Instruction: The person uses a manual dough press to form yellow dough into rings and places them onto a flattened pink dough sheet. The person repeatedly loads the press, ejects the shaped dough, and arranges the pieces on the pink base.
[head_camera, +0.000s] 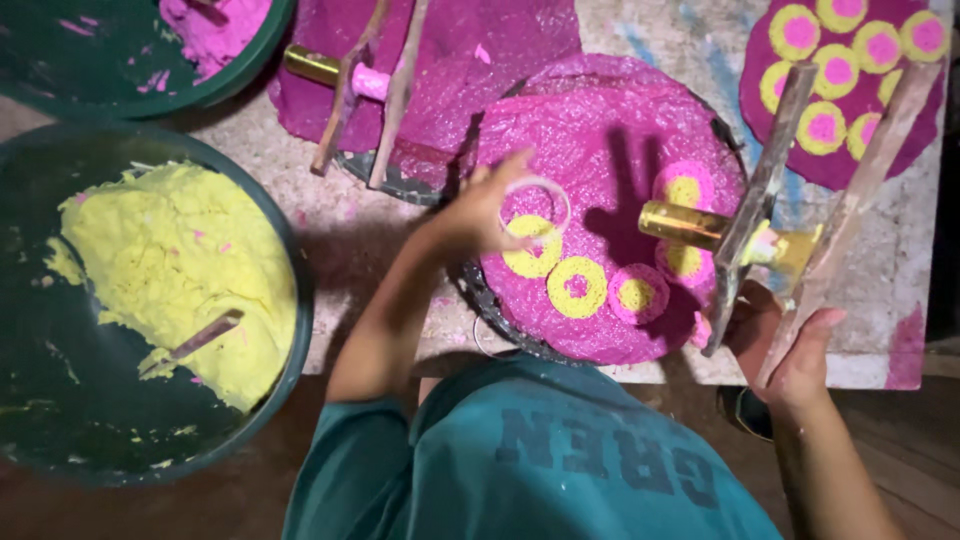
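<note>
Fingers of your left hand (490, 205) are pinching a thin white ring mould (537, 205), holding it flat and tilted slightly over the magenta paste disc (590, 140), just above a yellow ring (532, 248). Your right hand (790, 345) is closing around the near ends of two flat wooden slats (765, 195), whose long axis is running from near to far, leaning right. A brass cylinder (685, 224) is crossing them, pointing left over the disc. At left, a dark green basin (285, 330) is holding yellow paste (170, 265) with a stick partly buried. Your teal shirt (540, 460) is hiding the table's near edge; its lettering is dark.
</note>
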